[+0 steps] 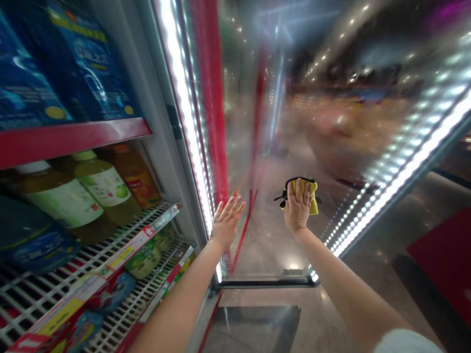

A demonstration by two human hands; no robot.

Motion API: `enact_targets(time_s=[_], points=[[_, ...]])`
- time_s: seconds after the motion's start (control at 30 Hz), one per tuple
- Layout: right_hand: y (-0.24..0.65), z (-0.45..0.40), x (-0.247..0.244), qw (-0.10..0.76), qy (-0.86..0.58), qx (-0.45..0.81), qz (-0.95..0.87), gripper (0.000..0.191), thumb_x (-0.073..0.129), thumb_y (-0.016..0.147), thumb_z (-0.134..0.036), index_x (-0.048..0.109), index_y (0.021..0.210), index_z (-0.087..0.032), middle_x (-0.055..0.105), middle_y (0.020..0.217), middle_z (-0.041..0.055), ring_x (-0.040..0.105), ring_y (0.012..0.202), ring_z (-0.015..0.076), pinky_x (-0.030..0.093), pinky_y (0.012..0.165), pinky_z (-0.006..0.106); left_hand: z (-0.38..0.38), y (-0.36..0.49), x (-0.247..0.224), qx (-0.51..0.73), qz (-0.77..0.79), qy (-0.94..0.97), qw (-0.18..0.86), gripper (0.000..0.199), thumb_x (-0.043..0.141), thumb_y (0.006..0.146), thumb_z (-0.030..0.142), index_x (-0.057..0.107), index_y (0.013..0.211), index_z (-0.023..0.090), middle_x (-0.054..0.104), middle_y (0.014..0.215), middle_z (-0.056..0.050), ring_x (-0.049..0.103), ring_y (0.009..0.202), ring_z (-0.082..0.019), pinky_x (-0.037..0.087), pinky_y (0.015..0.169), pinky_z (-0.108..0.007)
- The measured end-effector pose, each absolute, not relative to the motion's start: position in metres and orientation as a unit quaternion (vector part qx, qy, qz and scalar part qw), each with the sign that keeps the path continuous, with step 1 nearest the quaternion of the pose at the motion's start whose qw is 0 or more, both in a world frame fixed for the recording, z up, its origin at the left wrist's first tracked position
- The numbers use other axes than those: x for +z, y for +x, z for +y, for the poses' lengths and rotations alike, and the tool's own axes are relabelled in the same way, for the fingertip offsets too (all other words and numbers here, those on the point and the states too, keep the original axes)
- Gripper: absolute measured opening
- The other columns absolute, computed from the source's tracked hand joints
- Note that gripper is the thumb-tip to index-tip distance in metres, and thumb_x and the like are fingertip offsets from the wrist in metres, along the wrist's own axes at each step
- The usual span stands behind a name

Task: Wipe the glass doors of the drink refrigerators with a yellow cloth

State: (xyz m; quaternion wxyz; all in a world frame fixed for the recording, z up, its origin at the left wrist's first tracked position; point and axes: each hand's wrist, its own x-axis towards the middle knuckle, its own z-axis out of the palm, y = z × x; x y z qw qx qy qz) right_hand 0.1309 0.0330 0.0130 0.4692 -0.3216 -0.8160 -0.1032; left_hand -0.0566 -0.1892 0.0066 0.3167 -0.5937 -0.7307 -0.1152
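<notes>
Yellow cloth (313, 202) with black edging sits against the glass door (272, 255), right of centre, under the right hand. Left to right: large blue-labelled bottles (91, 59) stand on the upper shelf with a red edge (73, 139), far left. Below, green-labelled bottles (106, 186) and an orange bottle (136, 179) sit on a white wire rack (37, 294) with a price strip (106, 269) along its front; green tubs (145, 260) on the rack under that. Next, bright left light strip (174, 54). Left hand (225, 223) is just beside it, opened flat, fingers slightly spread, holding nothing; cannot tell if it touches the glass. Right hand (297, 203) lies over the cloth, back showing, fingers close together and slightly bent; thumb hidden, cannot tell if it pinches the cloth. Pale sleeve (405, 343) at near right. Right light strip (405, 175) runs diagonally beyond that arm. Red panel (447, 260) at the right edge.
</notes>
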Motion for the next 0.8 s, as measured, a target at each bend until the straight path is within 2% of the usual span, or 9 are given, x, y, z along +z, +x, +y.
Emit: enact_targets(time_s=[0.1,0.17,0.27,0.47,0.63,0.8], points=[[0.111,0.016,0.016,0.456,-0.247,-0.140,-0.843,0.063,0.046,0.098,-0.019,0.038,0.159,-0.031,0.034,0.168,0.0059,0.014,0.159,0.0309,0.007,0.125,0.066,-0.193,-0.056,0.011,-0.110,-0.742,-0.582,0.313,0.081,0.050,0.090,0.009,0.022,0.163,0.028,0.023,0.170,0.000,0.014,0.159,-0.020,0.012,0.132,-0.047],[0.112,0.010,0.015,0.432,-0.157,-0.185,-0.869,0.061,0.046,0.099,-0.016,0.041,0.157,-0.036,0.044,0.162,0.0003,0.020,0.157,0.0239,0.002,0.128,0.059,-0.196,-0.055,0.011,-0.109,-0.749,-0.577,0.308,0.082,0.050,0.090,0.009,0.020,0.164,0.028,0.023,0.170,0.000,0.015,0.159,-0.020,0.015,0.131,-0.047],[0.123,0.013,0.020,0.411,-0.086,-0.214,-0.882,0.061,0.045,0.100,-0.014,0.042,0.156,-0.038,0.051,0.158,-0.0045,0.027,0.153,0.0170,0.001,0.131,0.050,-0.201,-0.054,0.008,-0.115,-0.768,-0.555,0.298,0.087,0.051,0.088,0.010,0.013,0.165,0.027,0.022,0.171,-0.002,0.017,0.159,-0.020,0.016,0.131,-0.047],[0.088,-0.005,0.042,0.469,-0.138,-0.177,-0.854,0.059,0.044,0.101,-0.018,0.038,0.159,-0.030,0.047,0.160,0.0035,0.016,0.158,0.0236,0.001,0.128,0.058,-0.215,-0.062,0.001,-0.114,-0.796,-0.523,0.283,0.085,0.049,0.087,0.009,0.017,0.164,0.024,0.027,0.169,-0.004,0.021,0.158,-0.019,0.015,0.131,-0.047],[0.060,-0.030,0.033,0.443,-0.039,-0.203,-0.872,0.058,0.043,0.101,-0.014,0.042,0.156,-0.034,0.053,0.156,-0.0028,0.021,0.157,0.0193,-0.004,0.129,0.056,-0.223,-0.066,0.000,-0.108,-0.808,-0.510,0.275,0.072,0.042,0.092,0.010,0.026,0.162,0.017,0.027,0.169,-0.005,0.022,0.158,-0.019,0.021,0.130,-0.044],[0.045,-0.043,0.026,0.429,0.022,-0.237,-0.872,0.049,0.038,0.104,-0.018,0.053,0.149,-0.030,0.054,0.155,-0.0030,0.021,0.157,0.0176,-0.007,0.130,0.052,-0.238,-0.068,0.006,-0.113,-0.816,-0.494,0.279,0.073,0.042,0.092,0.011,0.023,0.163,0.015,0.026,0.169,-0.005,0.019,0.159,-0.019,0.023,0.130,-0.043]])
